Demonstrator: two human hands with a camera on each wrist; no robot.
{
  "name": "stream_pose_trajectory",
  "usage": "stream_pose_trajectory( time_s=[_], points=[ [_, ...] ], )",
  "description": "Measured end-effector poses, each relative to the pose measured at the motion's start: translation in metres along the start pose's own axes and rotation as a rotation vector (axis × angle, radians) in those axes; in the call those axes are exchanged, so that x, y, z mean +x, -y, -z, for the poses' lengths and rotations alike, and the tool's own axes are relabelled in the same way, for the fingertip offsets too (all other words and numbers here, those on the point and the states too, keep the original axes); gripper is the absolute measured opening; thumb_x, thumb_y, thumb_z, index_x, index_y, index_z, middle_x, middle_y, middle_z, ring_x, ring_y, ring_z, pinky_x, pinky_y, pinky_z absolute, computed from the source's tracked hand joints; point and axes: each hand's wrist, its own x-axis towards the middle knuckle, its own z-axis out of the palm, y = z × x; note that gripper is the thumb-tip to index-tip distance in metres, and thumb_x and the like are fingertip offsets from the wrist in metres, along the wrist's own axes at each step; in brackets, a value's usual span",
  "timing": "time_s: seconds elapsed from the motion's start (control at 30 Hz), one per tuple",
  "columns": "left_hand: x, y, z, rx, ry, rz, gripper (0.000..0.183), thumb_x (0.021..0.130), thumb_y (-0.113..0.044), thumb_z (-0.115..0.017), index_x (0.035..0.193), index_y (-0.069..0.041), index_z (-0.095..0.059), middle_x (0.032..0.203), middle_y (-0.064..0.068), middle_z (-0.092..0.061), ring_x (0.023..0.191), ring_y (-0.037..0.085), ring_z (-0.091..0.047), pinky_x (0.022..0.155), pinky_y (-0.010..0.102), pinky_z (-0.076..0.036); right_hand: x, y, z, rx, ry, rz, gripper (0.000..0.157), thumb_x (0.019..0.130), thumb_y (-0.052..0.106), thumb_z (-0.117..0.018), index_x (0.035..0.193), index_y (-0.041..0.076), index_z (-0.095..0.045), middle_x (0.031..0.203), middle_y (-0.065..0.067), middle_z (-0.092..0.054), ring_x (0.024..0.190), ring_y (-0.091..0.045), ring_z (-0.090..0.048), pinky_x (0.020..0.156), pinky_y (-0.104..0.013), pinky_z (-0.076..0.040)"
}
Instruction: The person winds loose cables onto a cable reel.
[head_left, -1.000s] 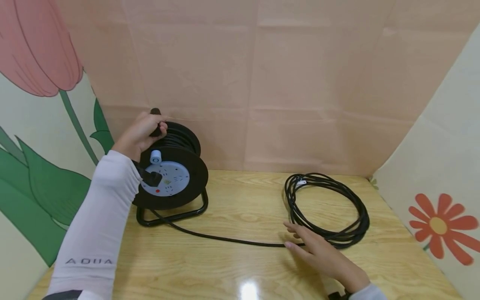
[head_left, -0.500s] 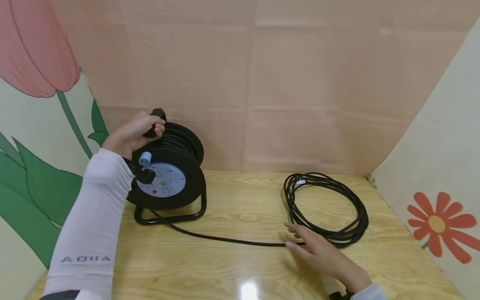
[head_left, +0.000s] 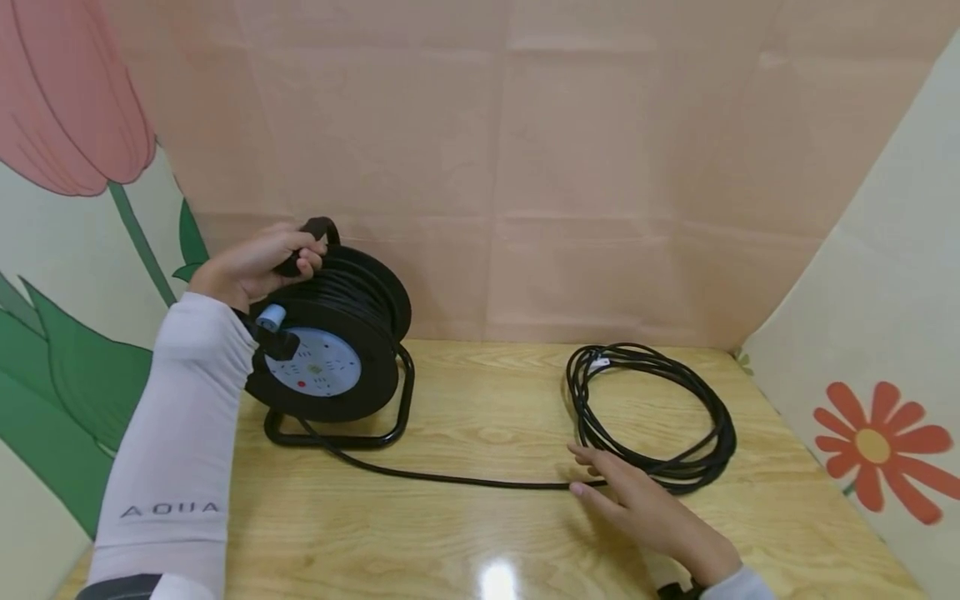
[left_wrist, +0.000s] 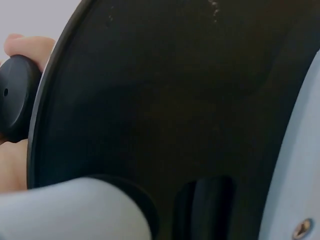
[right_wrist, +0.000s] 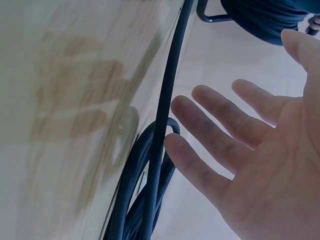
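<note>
On the left of the table stands a black cable reel (head_left: 386, 367) with a pale blue socket panel (head_left: 322, 362) and a light blue knob (head_left: 272, 317) on its near face. My left hand (head_left: 258, 262) grips the black handle (head_left: 318, 227) on top of it; the left wrist view shows the handle's round end (left_wrist: 19, 97) between fingers and thumb. From the reel a black cable (head_left: 450, 478) runs right to a loose coil (head_left: 708, 400). My right hand (head_left: 645, 508) hovers with spread fingers beside the cable and the coil's near side, holding nothing; the right wrist view shows the palm (right_wrist: 275, 165).
The wooden table (head_left: 420, 533) meets a pink sheet (head_left: 585, 167) at the back. Patterned panels with a tulip (head_left: 67, 92) and a red flower (head_left: 873, 446) border the sides. A bent tube stand (head_left: 408, 392) supports the reel.
The reel has turned a little, and its knob and panel have shifted left. My left hand has moved slightly left while gripping the handle. My right hand stays in place.
</note>
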Motion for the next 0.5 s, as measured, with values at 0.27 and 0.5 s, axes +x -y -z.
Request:
stream_pose_trajectory(
  time_s=[0.27, 0.5],
  points=[
    [-0.0012, 0.0016, -0.0001, -0.001, -0.043, -0.015, 0.033, 0.106, -0.005, -0.041, 0.133, -0.005, -0.022, 0.094, 0.005, -0.041, 0.062, 0.006, -0.041, 0.055, 0.015, -0.039, 0.0011, 0.0019, 0.0011, 0.001, -0.002, 0.01, 0.058, 0.104, 0.046, -0.051, 0.151, 0.013, -0.041, 0.144, -0.011, -0.052, 0.123, -0.03, -0.056, 0.096, -0.056, -0.046],
    [-0.0032, 0.0055, -0.006, 0.296, -0.154, -0.049, 0.049, 0.109, -0.025, -0.036, 0.15, 0.0, -0.025, 0.121, 0.011, -0.046, 0.071, 0.004, -0.051, 0.064, 0.017, -0.046, 0.0009, 0.0015, 0.0006, 0.012, 0.011, 0.011, 0.057, 0.104, 0.047, -0.05, 0.151, 0.018, -0.041, 0.144, -0.011, -0.052, 0.124, -0.031, -0.055, 0.096, -0.056, -0.046]
  ],
)
